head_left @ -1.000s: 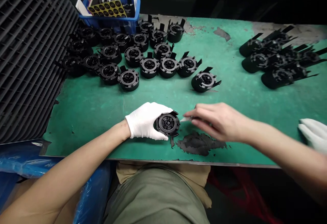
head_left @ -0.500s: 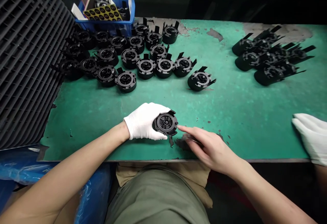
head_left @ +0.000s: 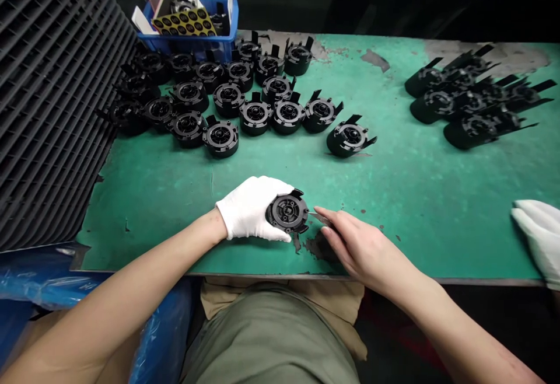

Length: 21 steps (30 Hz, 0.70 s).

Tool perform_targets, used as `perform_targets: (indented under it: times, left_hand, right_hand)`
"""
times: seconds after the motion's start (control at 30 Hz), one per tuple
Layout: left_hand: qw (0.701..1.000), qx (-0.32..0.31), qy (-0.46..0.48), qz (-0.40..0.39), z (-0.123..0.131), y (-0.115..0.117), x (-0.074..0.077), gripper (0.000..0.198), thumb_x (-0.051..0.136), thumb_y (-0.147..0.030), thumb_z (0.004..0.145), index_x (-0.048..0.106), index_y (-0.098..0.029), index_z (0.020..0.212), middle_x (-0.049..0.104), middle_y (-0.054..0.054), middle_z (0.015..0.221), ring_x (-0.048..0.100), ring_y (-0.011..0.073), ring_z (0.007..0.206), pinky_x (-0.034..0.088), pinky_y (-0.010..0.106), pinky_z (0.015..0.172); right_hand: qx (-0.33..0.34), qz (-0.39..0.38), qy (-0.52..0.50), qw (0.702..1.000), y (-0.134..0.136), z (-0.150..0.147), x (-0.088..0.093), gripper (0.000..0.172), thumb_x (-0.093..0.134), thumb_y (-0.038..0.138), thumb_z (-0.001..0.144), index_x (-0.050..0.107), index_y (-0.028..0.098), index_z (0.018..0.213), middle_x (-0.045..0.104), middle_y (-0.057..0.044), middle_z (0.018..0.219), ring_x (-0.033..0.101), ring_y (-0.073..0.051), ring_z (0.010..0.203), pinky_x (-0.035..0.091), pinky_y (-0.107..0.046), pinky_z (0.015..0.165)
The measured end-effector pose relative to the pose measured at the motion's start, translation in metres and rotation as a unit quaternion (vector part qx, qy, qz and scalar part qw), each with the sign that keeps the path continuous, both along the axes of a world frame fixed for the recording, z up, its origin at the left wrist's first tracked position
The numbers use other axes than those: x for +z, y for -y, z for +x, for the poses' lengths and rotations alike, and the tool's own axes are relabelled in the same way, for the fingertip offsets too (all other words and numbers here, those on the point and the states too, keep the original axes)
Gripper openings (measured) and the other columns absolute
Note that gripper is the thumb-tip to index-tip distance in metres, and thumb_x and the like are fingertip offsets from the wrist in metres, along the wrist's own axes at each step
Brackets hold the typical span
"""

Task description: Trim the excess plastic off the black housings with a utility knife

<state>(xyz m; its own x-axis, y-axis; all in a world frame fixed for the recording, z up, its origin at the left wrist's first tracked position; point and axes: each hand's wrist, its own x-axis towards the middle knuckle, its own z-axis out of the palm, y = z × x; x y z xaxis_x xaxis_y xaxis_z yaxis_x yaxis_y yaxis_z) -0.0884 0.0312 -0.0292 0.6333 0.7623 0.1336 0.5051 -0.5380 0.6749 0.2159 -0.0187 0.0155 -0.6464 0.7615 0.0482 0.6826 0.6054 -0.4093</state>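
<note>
My left hand [head_left: 251, 208], in a white glove, is closed round a round black plastic part [head_left: 287, 212] that rests on the green mat [head_left: 406, 197] near the front edge. My bare right hand [head_left: 361, 247] pinches a small thin blade [head_left: 318, 217] whose tip touches the part's right rim. A dark heap of black shavings [head_left: 319, 248] lies under my right fingers.
Several more black round parts [head_left: 245, 95] lie in rows at the back left, with another group [head_left: 475, 104] at the back right. A blue bin [head_left: 192, 19] stands at the back. A dark ribbed panel [head_left: 48, 98] borders the left. Another person's white-gloved hand [head_left: 538, 238] rests at the right edge.
My right hand drew back from above the part to the front edge beside it, then brought the blade tip to the rim. My left hand kept holding the part.
</note>
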Motion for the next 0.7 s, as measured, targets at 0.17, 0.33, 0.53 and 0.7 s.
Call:
perform_targets:
  times: [0.17,0.33,0.53,0.7]
  left_hand:
    - [1.000,-0.004,-0.011,-0.006,0.002,-0.001,0.005,0.093,0.095,-0.083,0.066,0.073,-0.022,0.133,0.082,0.013,0.126,0.079,0.0390,0.117,0.062,0.049,0.105]
    - [1.000,0.001,-0.023,-0.006,0.003,-0.001,0.007,0.096,0.095,-0.085,0.063,0.073,-0.021,0.131,0.082,0.013,0.122,0.080,0.0401,0.114,0.062,0.051,0.104]
    - [1.000,-0.002,-0.013,0.017,0.002,0.001,0.000,0.104,0.094,-0.087,0.061,0.068,-0.019,0.136,0.079,0.018,0.133,0.078,0.0422,0.122,0.062,0.053,0.107]
    - [0.998,0.000,-0.061,0.031,0.003,0.003,0.000,0.120,0.099,-0.073,0.065,0.048,-0.021,0.161,0.076,0.018,0.141,0.077,0.0437,0.127,0.062,0.055,0.109]
  right_hand:
    - [-0.020,0.056,0.059,0.996,0.009,-0.007,-0.009,0.037,0.045,0.030,0.118,0.057,0.015,0.149,0.084,-0.011,0.107,0.083,-0.024,0.084,0.059,-0.032,0.061]
    - [-0.014,0.059,0.095,0.994,0.011,-0.016,-0.003,0.032,0.041,0.030,0.119,0.061,0.016,0.140,0.082,-0.009,0.106,0.078,-0.020,0.071,0.050,-0.032,0.056]
    - [0.009,0.100,0.153,0.983,0.009,-0.017,0.001,0.039,0.038,0.030,0.119,0.063,0.012,0.142,0.076,-0.004,0.091,0.066,-0.018,0.056,0.036,-0.036,0.049]
    - [0.004,0.104,0.212,0.972,0.017,-0.018,0.004,0.040,0.043,0.016,0.112,0.061,0.009,0.147,0.075,-0.005,0.090,0.064,-0.017,0.055,0.033,-0.036,0.050]
